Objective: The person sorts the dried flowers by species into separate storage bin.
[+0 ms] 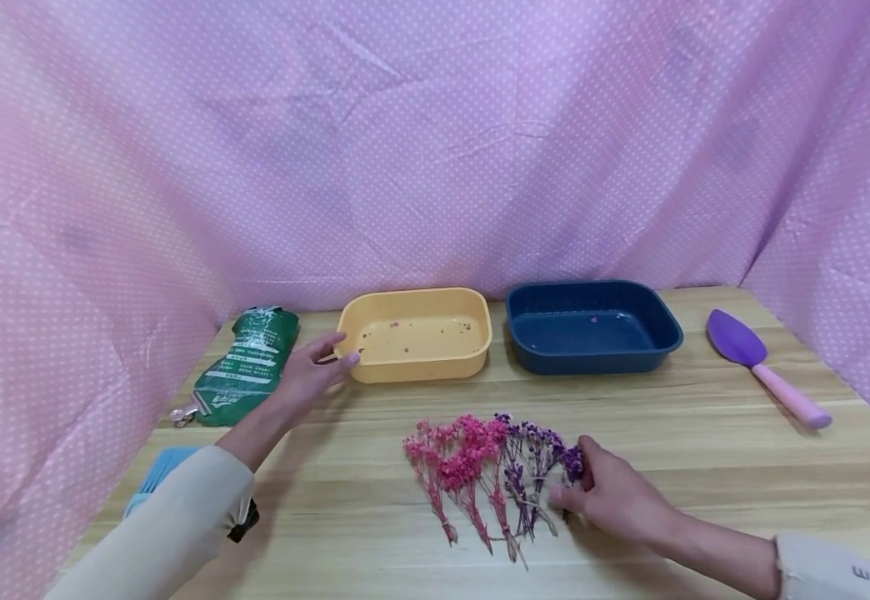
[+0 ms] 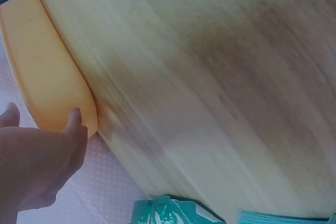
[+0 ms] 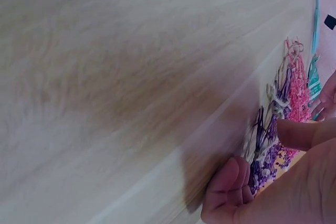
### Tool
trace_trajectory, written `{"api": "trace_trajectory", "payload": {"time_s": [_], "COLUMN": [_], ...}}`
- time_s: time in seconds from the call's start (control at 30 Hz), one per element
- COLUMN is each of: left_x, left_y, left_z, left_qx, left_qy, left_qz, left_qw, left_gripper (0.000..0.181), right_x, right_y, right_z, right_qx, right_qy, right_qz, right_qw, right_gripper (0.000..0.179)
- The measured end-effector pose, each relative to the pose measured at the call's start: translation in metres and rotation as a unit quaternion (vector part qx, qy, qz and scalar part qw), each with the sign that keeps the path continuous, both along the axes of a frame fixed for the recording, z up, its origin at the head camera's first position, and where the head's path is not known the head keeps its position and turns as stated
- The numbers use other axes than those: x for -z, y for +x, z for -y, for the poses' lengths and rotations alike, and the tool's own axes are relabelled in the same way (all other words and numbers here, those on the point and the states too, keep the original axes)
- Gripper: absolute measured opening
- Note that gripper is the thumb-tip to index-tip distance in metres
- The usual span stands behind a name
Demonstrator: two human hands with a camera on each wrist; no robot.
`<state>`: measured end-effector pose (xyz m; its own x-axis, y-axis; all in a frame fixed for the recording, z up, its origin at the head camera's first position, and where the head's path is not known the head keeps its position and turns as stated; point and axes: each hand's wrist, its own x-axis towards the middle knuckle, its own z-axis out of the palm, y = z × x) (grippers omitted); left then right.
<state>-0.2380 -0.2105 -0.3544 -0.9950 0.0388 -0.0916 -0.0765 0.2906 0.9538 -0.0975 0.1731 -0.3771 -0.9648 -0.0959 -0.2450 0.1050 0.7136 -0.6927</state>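
Note:
My left hand (image 1: 311, 372) is at the left end of a yellow plastic basin (image 1: 423, 372), its thumb and fingers spread apart at the rim. In the left wrist view the thumb overlaps the basin's end wall. My right hand (image 1: 622, 500) holds the rightmost bunch of purple dried flowers (image 1: 573, 463) between its thumb and curled fingers, low over the table. More purple dried flowers (image 1: 536, 442) with pale ties lie left of it. Beside those lie several bunches of pink dried flowers (image 1: 465, 450), stems toward me.
A dark blue basin (image 1: 592, 363) stands right of the yellow one. On the far right lies a purple scoop (image 1: 737, 337) with a pink handle. A green bag (image 1: 247, 367) with a metal clip and a light blue item (image 1: 168, 467) are on the left. Pink dotted cloth (image 1: 435, 150) hangs behind.

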Motion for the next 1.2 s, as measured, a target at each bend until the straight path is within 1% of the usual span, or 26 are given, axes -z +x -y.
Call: {"api": "trace_trajectory", "payload": {"time_s": [0.07, 0.1, 0.2, 0.3, 0.4, 0.5, 0.57, 0.67, 0.7, 0.73, 0.83, 0.9, 0.97, 1.03, 1.07, 1.2], "left_x": [0.001, 0.001, 0.001, 0.001, 0.001, 0.002, 0.002, 0.002, 0.002, 0.003, 0.002, 0.002, 0.001, 0.001, 0.001, 0.002], "left_y": [0.0, 0.0, 0.0, 0.0, -0.001, -0.001, -0.002, -0.003, -0.003, -0.003, -0.003, -0.003, -0.003, -0.003, -0.003, -0.004], "left_z": [0.0, 0.001, 0.0, -0.002, -0.003, -0.003, -0.003, -0.002, -0.002, -0.002, -0.001, -0.001, -0.001, -0.002, -0.002, -0.004], "left_qx": [-0.005, -0.008, -0.015, -0.023, -0.031, -0.037, -0.038, -0.039, -0.04, -0.039, -0.04, -0.041, -0.043, -0.043, -0.043, -0.043], "left_qy": [-0.003, -0.006, -0.015, -0.023, -0.027, -0.021, -0.018, -0.013, -0.01, -0.01, -0.015, -0.023, -0.029, -0.033, -0.034, -0.039], "left_qz": [0.005, 0.007, 0.019, 0.024, 0.024, 0.025, 0.027, 0.027, 0.027, 0.026, 0.028, 0.031, 0.033, 0.033, 0.034, 0.029], "left_qw": [1.0, 0.9999, 0.9996, 0.9992, 0.9989, 0.9988, 0.9987, 0.9988, 0.9988, 0.9988, 0.9987, 0.9984, 0.9981, 0.998, 0.9979, 0.9979], "left_gripper": [0.065, 0.066, 0.068, 0.068, 0.067, 0.067, 0.067, 0.067, 0.067, 0.067, 0.067, 0.066, 0.066, 0.066, 0.067, 0.066], "right_x": [0.001, 0.001, 0.002, 0.004, 0.004, 0.003, 0.0, -0.005, -0.008, -0.011, -0.019, -0.023, -0.027, -0.031, -0.032, -0.039], "right_y": [0.0, 0.0, -0.001, -0.002, -0.003, -0.007, -0.011, -0.019, -0.021, -0.024, -0.03, -0.033, -0.035, -0.037, -0.038, -0.043], "right_z": [-0.001, -0.001, -0.003, -0.007, -0.012, -0.018, -0.023, -0.032, -0.035, -0.037, -0.042, -0.042, -0.041, -0.04, -0.039, -0.034], "right_qx": [-0.013, -0.018, -0.028, -0.042, -0.058, -0.067, -0.064, -0.055, -0.049, -0.046, -0.039, -0.032, -0.032, -0.033, -0.033, -0.038], "right_qy": [0.021, 0.032, 0.055, 0.06, 0.061, 0.061, 0.052, 0.031, 0.016, 0.003, -0.02, -0.042, -0.06, -0.095, -0.116, -0.187], "right_qz": [-0.016, -0.022, -0.041, -0.076, -0.115, -0.13, -0.119, -0.099, -0.085, -0.076, -0.052, -0.037, -0.03, -0.024, -0.019, -0.015], "right_qw": [0.9996, 0.9991, 0.9973, 0.9944, 0.9898, 0.9874, 0.9895, 0.9931, 0.995, 0.996, 0.9977, 0.9979, 0.9972, 0.9946, 0.9925, 0.9814], "right_gripper": [0.07, 0.068, 0.046, 0.034, 0.032, 0.029, 0.027, 0.028, 0.031, 0.028, 0.028, 0.033, 0.035, 0.038, 0.04, 0.036]}}
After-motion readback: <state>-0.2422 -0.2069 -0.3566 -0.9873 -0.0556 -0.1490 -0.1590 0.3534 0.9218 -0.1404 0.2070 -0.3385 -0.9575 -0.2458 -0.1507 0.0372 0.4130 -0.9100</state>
